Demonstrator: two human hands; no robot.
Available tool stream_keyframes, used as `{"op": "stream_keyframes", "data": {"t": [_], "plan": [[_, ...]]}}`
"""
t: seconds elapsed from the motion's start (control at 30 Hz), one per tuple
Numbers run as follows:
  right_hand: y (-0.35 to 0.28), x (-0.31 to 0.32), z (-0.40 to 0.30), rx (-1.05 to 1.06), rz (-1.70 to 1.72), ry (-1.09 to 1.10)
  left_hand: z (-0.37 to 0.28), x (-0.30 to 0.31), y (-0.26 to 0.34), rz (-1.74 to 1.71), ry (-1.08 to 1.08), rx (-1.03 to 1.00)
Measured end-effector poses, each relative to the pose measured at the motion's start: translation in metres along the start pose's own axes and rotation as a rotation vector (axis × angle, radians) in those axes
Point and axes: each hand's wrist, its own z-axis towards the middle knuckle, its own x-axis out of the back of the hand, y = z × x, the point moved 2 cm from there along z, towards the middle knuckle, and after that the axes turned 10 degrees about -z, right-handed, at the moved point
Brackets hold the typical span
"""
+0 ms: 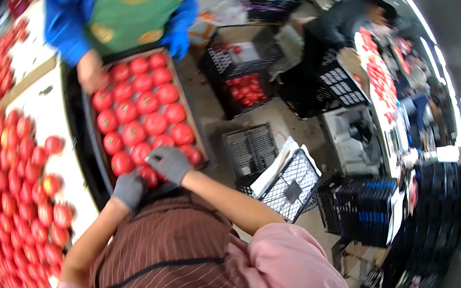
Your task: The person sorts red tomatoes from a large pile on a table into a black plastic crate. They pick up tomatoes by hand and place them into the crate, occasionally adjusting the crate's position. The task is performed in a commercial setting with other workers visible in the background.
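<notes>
In front of me stands a shallow dark crate [202, 151] holding rows of red tomatoes [146, 102]. My left hand [129, 190], in a grey glove, is at the crate's near left corner, its fingers against a tomato [148, 176]. Also gloved in grey, my right hand [170, 164] bends over the tomatoes at the near right, fingers curled. What lies beneath its fingertips is hidden. Across the crate, a co-worker in a green apron [137, 2] has a bare hand [92, 72] on the tomatoes at the left edge and a blue-gloved hand [177, 45] near the far right corner.
To my left, a white table [70, 141] carries a large heap of loose tomatoes [12, 182]. On the floor to the right are black plastic crates [250, 147], one holding tomatoes [246, 90]. Stacked crates [360, 210] stand farther right. Another person [339, 25] bends at the back.
</notes>
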Motion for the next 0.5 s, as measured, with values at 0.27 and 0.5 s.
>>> {"op": "stream_keyframes", "data": {"t": [0.27,0.5], "plan": [[-0.003,0.003,-0.003,-0.003,-0.034,0.062,0.009,0.008,0.004,0.176,-0.223,-0.161],[-0.001,0.003,-0.006,-0.004,-0.061,0.032,0.011,0.002,0.002,0.196,-0.217,-0.171]]}}
